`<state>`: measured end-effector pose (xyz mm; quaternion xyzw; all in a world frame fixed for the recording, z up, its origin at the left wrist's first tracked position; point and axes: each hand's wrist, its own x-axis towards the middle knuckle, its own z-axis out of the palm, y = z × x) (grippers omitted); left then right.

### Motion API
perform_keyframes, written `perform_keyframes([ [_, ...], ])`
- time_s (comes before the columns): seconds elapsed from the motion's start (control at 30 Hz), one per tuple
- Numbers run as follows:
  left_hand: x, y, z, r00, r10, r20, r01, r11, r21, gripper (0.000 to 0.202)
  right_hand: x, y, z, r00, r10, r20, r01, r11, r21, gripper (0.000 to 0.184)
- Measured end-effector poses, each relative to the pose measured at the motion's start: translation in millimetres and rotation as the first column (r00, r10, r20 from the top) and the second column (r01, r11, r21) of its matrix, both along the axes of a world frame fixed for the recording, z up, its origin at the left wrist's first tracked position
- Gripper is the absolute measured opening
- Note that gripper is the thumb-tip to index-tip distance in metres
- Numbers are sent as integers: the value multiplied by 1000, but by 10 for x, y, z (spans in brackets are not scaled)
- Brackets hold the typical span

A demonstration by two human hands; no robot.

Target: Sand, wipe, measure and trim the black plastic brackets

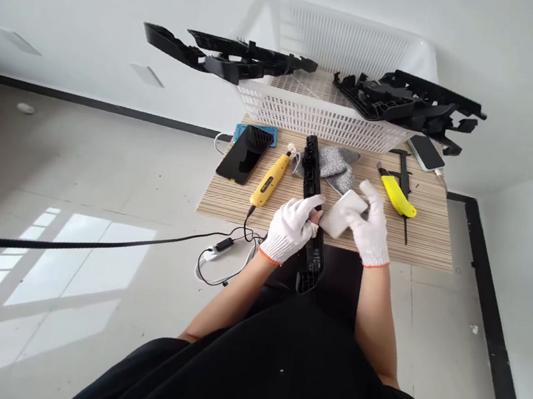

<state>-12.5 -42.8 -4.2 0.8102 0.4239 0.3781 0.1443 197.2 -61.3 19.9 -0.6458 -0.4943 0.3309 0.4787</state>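
My left hand (pixel 289 229), in a white knitted glove with an orange cuff, is closed around a long, narrow black plastic part (pixel 312 173). That part runs lengthwise from the table toward my lap, with ribs and clips along it. My right hand (pixel 370 226), gloved likewise, grips a white flat block (pixel 344 213) between thumb and fingers, just right of the black part. Its index finger is raised and slightly blurred. What the block is made of cannot be made out. Beyond it lies a grey cloth (pixel 335 166).
A yellow corded rotary tool (pixel 270 180) and a black phone (pixel 246 154) lie left on the wooden table (pixel 429 242). A yellow utility knife (pixel 399 193), black caliper (pixel 405 174) and another phone (pixel 426 153) lie right. Black plastic parts (pixel 407 107) rest across a white basket (pixel 320 117).
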Motion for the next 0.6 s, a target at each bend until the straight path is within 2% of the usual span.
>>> perform_keyframes([
  [0.07, -2, 4, -2, 1000, -2, 12, 2, 1000, -15, 29, 10, -70, -29, 991, 30, -128, -28, 999, 16, 82],
  [0.17, -4, 4, 0, 1000, 18, 20, -18, 1000, -21, 32, -11, -109, -10, 948, 236, -212, -259, 962, -87, 70],
  [0.2, -6, 1, 2, 999, 31, 26, -31, 999, -13, 34, -31, -108, 8, 943, 258, -211, -285, 952, -113, 65],
  [0.23, -8, -3, 4, 999, 45, 30, -45, 999, -4, 36, -56, -103, 29, 954, 224, -201, -252, 959, -128, 62],
  [0.3, -11, -16, 7, 997, 67, 33, -68, 998, 17, 41, -107, -91, 75, 980, 74, -185, -101, 985, -138, 62],
  [0.33, -12, -23, 7, 997, 77, 31, -78, 997, 30, 42, -130, -87, 99, 980, 45, -192, -77, 983, -165, 63],
  [0.43, -6, -44, -1, 993, 114, 28, -116, 991, 64, 48, -177, -89, 154, 952, 187, -242, -258, 917, -304, 64],
  [0.47, -2, -50, -7, 992, 124, 31, -126, 990, 67, 49, -186, -91, 164, 954, 190, -233, -258, 914, -312, 62],
  [0.57, 9, -62, -19, 990, 136, 47, -139, 989, 60, 47, -197, -89, 168, 986, -17, -163, -20, 974, -225, 57],
  [0.6, 11, -65, -21, 989, 139, 48, -142, 988, 59, 45, -195, -86, 164, 986, -18, -167, -21, 974, -227, 57],
])
